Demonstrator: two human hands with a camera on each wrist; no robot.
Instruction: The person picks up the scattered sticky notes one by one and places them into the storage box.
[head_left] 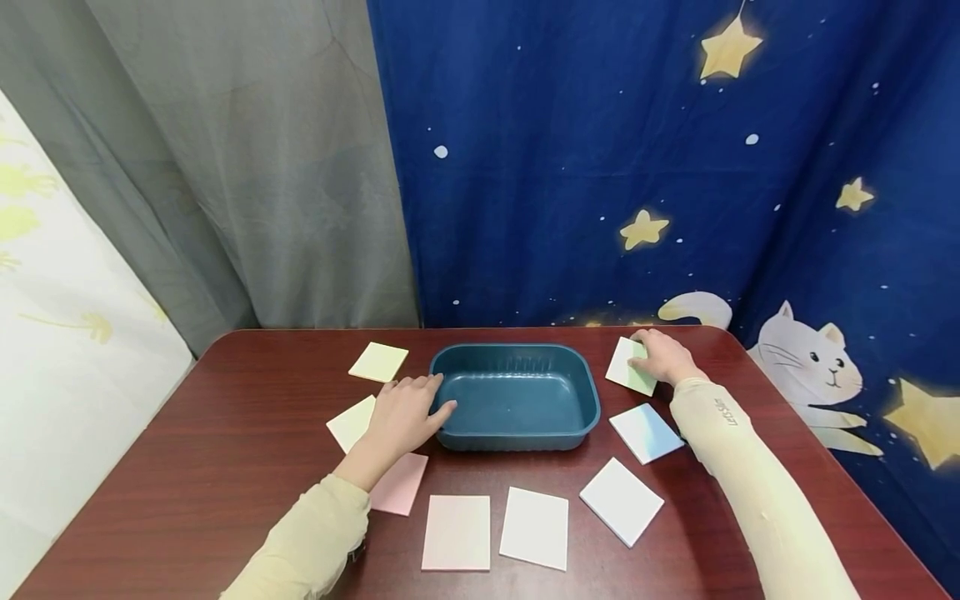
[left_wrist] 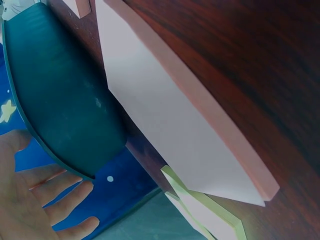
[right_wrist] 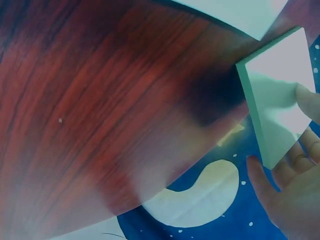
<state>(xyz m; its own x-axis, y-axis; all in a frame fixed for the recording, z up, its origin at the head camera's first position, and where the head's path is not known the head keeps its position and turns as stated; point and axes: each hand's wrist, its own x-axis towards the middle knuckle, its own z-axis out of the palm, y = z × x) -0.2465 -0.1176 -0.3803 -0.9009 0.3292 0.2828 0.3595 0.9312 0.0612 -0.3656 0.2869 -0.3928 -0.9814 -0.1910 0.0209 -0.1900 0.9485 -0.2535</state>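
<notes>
With thumb on top and fingers at its far edge, my right hand [head_left: 663, 357] holds a pale green sticky note pad [head_left: 624, 367] at the back right of the table. The pad's green side edge faces the right wrist view, where the thumb lies across its white-looking top. My left hand [head_left: 405, 417] is spread at the left rim of a dark teal plastic basin [head_left: 517, 440], fingertips right at the rim. Beneath the left wrist lies a pink pad [head_left: 401, 485], partly hidden by the arm. A yellow pad [head_left: 352, 423] is beside that hand, partly covered too.
Around the basin lie a pale yellow pad [head_left: 378, 362] at the back left, a light blue pad [head_left: 647, 433] and a white pad [head_left: 621, 502] on the right. In front are a pale pink pad [head_left: 457, 533] and a whitish pad [head_left: 535, 529]. Curtains [head_left: 525, 167] hang behind the table.
</notes>
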